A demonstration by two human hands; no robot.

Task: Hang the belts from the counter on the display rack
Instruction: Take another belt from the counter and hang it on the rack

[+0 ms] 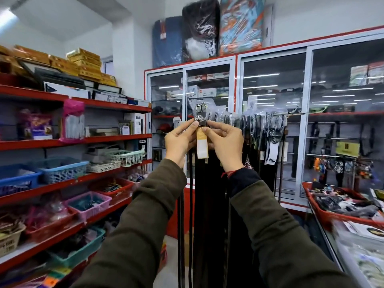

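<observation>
I hold a black belt (207, 194) up in front of me by its top end. Its metal buckle (200, 113), wrapped in clear plastic, points upward, and a yellow-and-white paper tag (202, 147) hangs just below it. My left hand (180, 140) pinches the belt beneath the buckle from the left. My right hand (225, 142) pinches it from the right. The strap hangs straight down between my sleeves. Behind and to the right, several dark belts (257, 129) hang on the metal display rail (291, 113).
Red shelves (76, 140) with plastic baskets line the left. Glass-door cabinets (274, 90) stand behind the rail. A glass counter (361, 256) with a red tray (324, 213) of goods is at the right. Floor space lies between shelves and counter.
</observation>
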